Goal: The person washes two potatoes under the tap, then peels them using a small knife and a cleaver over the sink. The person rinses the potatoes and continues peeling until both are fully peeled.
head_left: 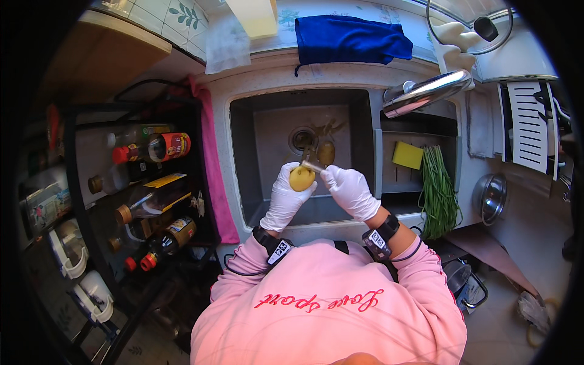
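Over the dark sink basin (292, 214), my left hand (287, 198) in a white glove holds a yellow peeled potato (301, 179). My right hand (349, 189), also gloved, grips a small peeler-like tool (313, 167) by its handle, with its head at the top of the potato. The tool's head is blurred, so its exact kind is hard to tell. On the basin floor, beyond my hands, lies an unpeeled brown potato (326, 153). Strips of peel (331, 127) are scattered near it and by the drain (303, 139).
A chrome faucet (424, 96) reaches over the divider. In the right basin are a yellow sponge (407, 155) and green stalks (438, 196) hanging over its front edge. A metal bowl (490, 199) stands farther right, a blue cloth (351, 40) behind, a bottle rack (73, 182) left.
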Action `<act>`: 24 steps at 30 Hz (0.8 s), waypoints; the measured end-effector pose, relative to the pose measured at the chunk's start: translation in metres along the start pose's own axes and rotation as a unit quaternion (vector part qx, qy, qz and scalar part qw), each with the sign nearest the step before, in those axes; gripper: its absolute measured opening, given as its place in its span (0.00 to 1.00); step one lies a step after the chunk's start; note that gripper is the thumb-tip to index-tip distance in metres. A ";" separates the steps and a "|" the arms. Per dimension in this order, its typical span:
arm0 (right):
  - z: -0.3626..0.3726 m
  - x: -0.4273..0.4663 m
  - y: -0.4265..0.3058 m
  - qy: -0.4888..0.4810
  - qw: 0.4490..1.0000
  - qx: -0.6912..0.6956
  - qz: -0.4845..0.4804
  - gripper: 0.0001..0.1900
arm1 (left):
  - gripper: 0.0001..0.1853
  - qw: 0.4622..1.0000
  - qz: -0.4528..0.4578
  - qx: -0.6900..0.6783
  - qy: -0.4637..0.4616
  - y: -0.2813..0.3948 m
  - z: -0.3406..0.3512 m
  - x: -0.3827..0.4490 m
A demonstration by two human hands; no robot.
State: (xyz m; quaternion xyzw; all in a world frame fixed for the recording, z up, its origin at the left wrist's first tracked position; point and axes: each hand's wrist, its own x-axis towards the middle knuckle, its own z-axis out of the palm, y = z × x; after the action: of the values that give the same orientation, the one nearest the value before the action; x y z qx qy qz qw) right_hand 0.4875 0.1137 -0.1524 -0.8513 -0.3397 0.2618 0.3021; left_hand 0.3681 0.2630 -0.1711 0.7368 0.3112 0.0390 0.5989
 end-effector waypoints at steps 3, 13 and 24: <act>0.004 0.003 -0.005 0.012 1.000 -0.013 0.002 0.18 | 0.30 0.999 0.033 0.012 0.009 -0.003 0.003 -0.004; -0.002 0.001 -0.002 0.002 0.994 0.109 0.023 0.21 | 0.30 0.998 0.041 -0.044 0.025 -0.005 0.001 0.000; -0.007 -0.013 -0.023 0.045 0.997 -0.012 -0.064 0.17 | 0.33 0.981 0.001 -0.193 -0.025 -0.008 0.006 -0.003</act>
State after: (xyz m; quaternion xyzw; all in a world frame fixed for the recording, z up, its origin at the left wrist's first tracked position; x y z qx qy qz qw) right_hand 0.4741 0.1154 -0.1285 -0.8420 -0.3829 0.1994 0.3235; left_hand 0.3647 0.2569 -0.1793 0.6085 0.2815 0.0804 0.7376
